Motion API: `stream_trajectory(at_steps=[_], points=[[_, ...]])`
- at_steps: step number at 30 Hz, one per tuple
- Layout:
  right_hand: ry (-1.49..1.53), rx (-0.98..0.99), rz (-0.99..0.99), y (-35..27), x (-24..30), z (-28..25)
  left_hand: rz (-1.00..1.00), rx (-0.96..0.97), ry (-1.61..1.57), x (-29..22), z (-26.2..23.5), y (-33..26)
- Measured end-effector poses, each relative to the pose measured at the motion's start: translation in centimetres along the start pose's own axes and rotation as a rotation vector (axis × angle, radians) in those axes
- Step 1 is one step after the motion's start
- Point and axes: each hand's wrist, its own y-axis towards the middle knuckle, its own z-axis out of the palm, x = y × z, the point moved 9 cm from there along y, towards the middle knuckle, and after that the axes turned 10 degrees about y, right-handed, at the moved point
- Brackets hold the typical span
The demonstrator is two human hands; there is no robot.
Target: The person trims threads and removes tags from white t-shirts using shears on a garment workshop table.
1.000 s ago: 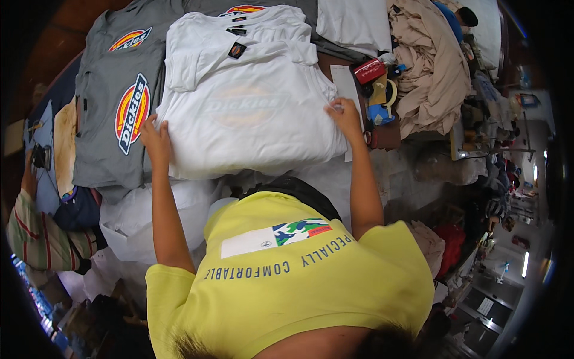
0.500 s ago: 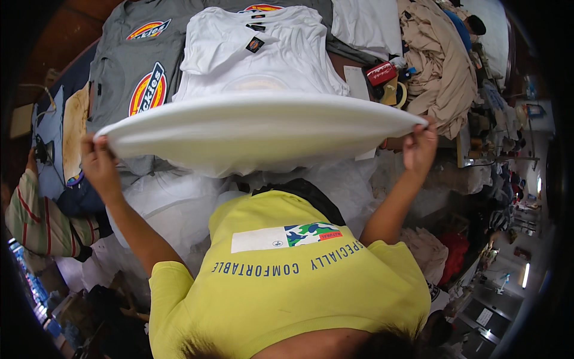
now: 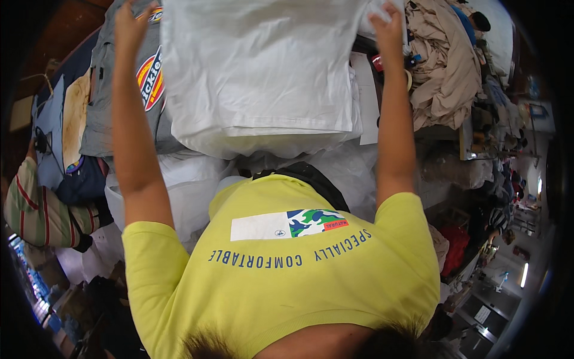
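Above table: both hands [image 3: 133,27] apparently gripping white garment [image 3: 263,66].

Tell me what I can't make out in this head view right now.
- Left hand: fingertips cut off by the top edge.
- Right hand: its grip on the white T-shirt is hidden behind the cloth.
- Grey T-shirt: partly covered by the white T-shirt and left arm.
- Beige garments: too crumpled to identify.

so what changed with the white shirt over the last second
Both hands, left hand and right hand, lifted the near edge of the white cotton t-shirt and carried it away, folding it over itself. The grey printed t-shirt and beige cloth pile stayed put.
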Motion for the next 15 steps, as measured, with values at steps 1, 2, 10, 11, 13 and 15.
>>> stream_trajectory(at_steps=[1, 2, 10, 11, 13, 15], points=[[-0.092, 0.095, 0.035, -3.2, -0.3, 1.8, 0.008, 0.027, 0.102, -1.0, 0.5, -3.5], [-0.171, 0.14, 0.032, -5.8, -2.6, 1.2, 0.13, -0.019, 0.088, -3.1, 1.1, -6.8], [-0.311, 0.041, 0.497, -27.0, -8.7, -6.0, -0.59, 0.256, -0.007, 2.1, 2.8, -32.9], [-0.229, -0.002, 0.565, -28.4, -9.2, -6.6, -0.711, 0.273, -0.052, 3.0, 2.7, -34.7], [-0.14, -0.049, 0.665, -29.6, -9.4, -6.7, -0.897, 0.305, -0.194, 4.5, 2.8, -36.6], [-0.131, -0.06, 0.725, -29.7, -9.2, -6.9, -1.025, 0.335, -0.402, 5.1, 3.4, -37.4]])
